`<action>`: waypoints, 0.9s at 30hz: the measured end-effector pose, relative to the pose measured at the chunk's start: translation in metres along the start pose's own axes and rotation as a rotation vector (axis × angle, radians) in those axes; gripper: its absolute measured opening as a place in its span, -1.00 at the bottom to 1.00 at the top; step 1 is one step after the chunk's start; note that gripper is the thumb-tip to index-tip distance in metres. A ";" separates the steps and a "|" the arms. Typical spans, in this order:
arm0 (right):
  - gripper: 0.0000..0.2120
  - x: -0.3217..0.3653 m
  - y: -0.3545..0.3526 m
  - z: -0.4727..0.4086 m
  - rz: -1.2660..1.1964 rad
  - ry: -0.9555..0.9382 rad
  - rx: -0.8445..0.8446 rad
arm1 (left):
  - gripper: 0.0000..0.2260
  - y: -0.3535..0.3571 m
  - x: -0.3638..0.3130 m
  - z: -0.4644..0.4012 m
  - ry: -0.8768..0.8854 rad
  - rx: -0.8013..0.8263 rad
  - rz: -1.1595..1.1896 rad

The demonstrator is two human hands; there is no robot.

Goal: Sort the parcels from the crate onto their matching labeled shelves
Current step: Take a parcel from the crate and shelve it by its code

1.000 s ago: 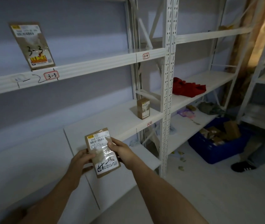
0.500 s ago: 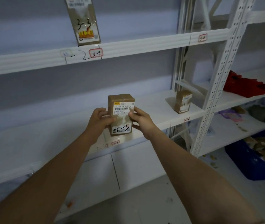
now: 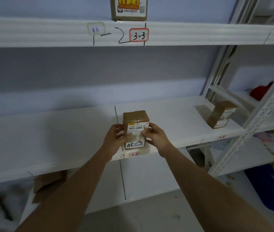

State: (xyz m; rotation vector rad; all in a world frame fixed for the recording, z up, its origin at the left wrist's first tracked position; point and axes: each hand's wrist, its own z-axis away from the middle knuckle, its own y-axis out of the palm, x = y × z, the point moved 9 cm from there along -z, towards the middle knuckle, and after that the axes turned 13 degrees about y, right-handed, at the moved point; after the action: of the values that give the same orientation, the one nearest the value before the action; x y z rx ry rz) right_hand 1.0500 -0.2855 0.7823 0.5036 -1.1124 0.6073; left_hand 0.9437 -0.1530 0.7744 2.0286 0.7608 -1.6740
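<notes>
Dim, bluish, low in contrast. Soft shadow cast toward 9 o'clock of the small box (image 3: 222,114) at 3 o'clock. Sharpest at centre; smeared at 7 o'clock. Wide-angle bowing of the shelf edge (image 3: 49,33) and upright (image 3: 256,124).
</notes>
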 end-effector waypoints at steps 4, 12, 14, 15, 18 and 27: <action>-0.63 -0.020 0.002 -0.032 -0.033 0.046 -0.021 | -0.56 -0.006 0.029 -0.012 -0.029 -0.011 -0.018; -0.64 -0.050 0.001 -0.079 -0.095 0.053 -0.005 | -0.56 -0.006 0.087 -0.027 -0.085 -0.062 0.015; -0.64 -0.055 -0.003 -0.085 -0.086 0.045 -0.019 | -0.55 -0.006 0.093 -0.027 -0.090 -0.058 0.021; -0.66 -0.057 -0.003 -0.087 -0.067 0.043 -0.027 | -0.55 -0.006 0.097 -0.027 -0.093 -0.053 0.029; -0.66 -0.062 -0.004 -0.090 0.013 0.049 -0.021 | -0.52 -0.006 0.106 -0.023 -0.128 -0.033 0.012; -0.52 -0.082 -0.002 -0.107 0.884 -0.025 -0.215 | -0.57 -0.019 0.115 -0.019 -0.118 0.035 -0.790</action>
State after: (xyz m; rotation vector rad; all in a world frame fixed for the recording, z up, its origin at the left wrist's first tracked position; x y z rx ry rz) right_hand 1.0971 -0.2335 0.6671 -0.2035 -1.3933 1.2246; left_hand 0.9619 -0.1086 0.6663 1.7217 1.6416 -2.1803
